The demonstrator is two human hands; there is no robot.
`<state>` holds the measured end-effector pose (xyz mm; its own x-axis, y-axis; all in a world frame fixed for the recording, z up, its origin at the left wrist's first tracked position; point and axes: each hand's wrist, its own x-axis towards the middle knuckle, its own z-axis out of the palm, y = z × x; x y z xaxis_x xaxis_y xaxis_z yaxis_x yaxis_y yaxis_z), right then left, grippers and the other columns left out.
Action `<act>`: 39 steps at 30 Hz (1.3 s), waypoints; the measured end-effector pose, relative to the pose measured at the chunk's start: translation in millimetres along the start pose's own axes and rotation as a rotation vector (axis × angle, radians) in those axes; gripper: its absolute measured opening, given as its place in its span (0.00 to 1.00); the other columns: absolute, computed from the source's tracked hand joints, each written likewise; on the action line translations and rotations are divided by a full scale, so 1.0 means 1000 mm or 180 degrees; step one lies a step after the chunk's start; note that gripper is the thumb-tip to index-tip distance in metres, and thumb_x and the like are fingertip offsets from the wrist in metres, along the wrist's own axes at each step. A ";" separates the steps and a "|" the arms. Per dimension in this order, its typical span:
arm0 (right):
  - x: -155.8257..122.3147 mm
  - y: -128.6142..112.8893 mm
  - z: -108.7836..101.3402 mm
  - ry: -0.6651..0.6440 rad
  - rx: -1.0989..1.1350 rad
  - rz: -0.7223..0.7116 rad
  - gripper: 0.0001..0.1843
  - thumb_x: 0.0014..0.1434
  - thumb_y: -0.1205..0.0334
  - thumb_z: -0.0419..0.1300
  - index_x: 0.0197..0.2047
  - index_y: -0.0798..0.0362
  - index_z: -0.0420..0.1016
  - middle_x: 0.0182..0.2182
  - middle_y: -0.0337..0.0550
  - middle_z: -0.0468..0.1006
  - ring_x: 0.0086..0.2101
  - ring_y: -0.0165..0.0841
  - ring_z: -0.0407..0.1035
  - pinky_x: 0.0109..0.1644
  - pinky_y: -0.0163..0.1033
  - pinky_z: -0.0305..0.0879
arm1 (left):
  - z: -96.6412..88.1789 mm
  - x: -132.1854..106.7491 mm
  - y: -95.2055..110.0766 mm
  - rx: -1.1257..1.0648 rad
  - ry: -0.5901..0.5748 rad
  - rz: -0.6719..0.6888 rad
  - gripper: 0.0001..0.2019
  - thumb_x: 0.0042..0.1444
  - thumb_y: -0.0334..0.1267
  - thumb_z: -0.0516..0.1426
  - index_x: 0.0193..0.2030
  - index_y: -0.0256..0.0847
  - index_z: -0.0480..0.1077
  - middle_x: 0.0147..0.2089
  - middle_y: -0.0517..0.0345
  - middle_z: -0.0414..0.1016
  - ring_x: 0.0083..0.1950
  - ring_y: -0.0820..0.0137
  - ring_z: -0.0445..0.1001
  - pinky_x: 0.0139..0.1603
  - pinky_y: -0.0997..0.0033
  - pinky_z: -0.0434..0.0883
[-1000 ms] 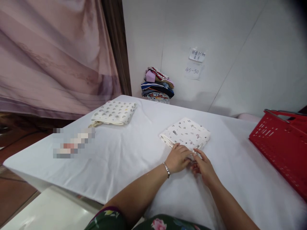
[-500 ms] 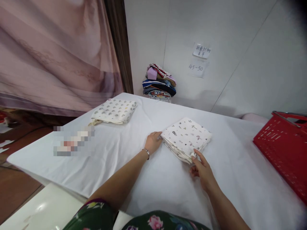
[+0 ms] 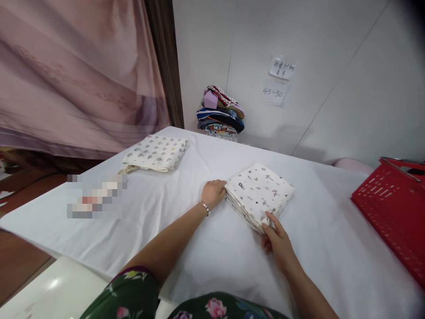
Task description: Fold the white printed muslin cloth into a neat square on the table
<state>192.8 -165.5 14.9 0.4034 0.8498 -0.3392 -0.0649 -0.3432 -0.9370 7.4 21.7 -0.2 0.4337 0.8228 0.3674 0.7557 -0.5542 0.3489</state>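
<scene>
A folded white cloth (image 3: 257, 188) with a small printed pattern lies on the white-covered table (image 3: 195, 257), turned with one corner toward me. Its layered edges show along the near left side. At the left corner, my left hand (image 3: 213, 193) grips the edge, its fingertips partly hidden. My right hand (image 3: 278, 241) pinches the near corner between thumb and forefinger, with the other fingers curled below. Farther left lies a second folded cloth (image 3: 156, 152), white with grey motifs, touched by neither hand.
A red plastic basket (image 3: 388, 208) stands at the right. Against the wall rises a stack of folded fabrics (image 3: 221, 113). A pixelated patch (image 3: 99, 197) covers something on the table's left. A pink curtain (image 3: 83, 79) hangs behind, and a white surface (image 3: 56, 288) sits at lower left.
Both hands keep their places on the patterned cloth. My right hand has shifted slightly down and left with the near corner. The view has moved a little.
</scene>
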 end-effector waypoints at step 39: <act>-0.029 0.000 -0.023 -0.0692 -0.2603 -0.0710 0.28 0.59 0.52 0.49 0.62 0.46 0.59 0.25 0.38 0.74 0.27 0.32 0.66 0.32 0.34 0.56 | 0.001 -0.014 0.007 0.0118 -0.1339 0.0585 0.27 0.59 0.53 0.43 0.64 0.48 0.53 0.69 0.56 0.44 0.69 0.61 0.41 0.65 0.47 0.46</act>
<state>201.8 -199.5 26.6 0.1402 0.9602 -0.2416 0.7033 -0.2683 -0.6583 7.3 5.9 -4.1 0.7179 0.6952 0.0358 0.6614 -0.6972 0.2767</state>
